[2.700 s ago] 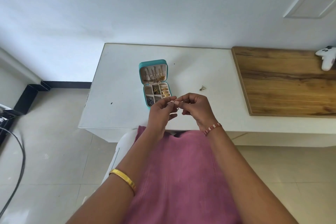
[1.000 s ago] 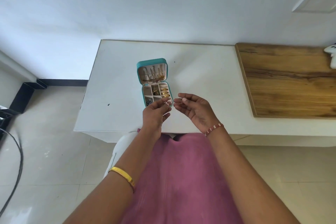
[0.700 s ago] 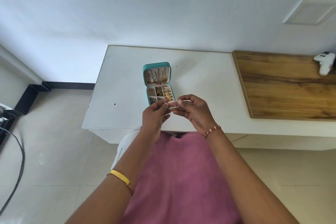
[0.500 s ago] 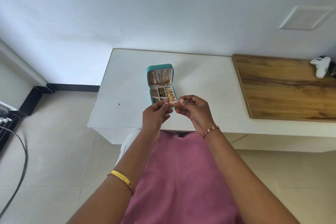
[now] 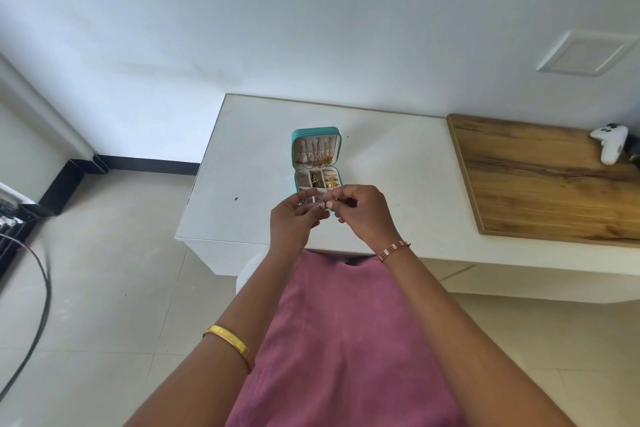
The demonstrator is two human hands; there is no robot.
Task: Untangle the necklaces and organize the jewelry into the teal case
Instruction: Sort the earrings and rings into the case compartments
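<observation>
Both my hands meet above the near edge of the white rectangular surface [image 5: 242, 156]. My left hand [image 5: 294, 218] and right hand [image 5: 363, 213] each have a closed fingertip grip on a small jewelry piece [image 5: 325, 204], too small to identify; held between them, I judge, to work it free. The small teal hinged jewelry case [image 5: 316, 131] lies open just beyond, compartments exposed near the left end, ready to receive it.

Bare desk [image 5: 249, 163] surface is left at 9 o'clock of the teal case [image 5: 316, 158], and more at 3 o'clock up to the wooden board [image 5: 540, 180]. The case's near compartments are covered by both hands, left hand [image 5: 292, 218] and right hand [image 5: 363, 211].
</observation>
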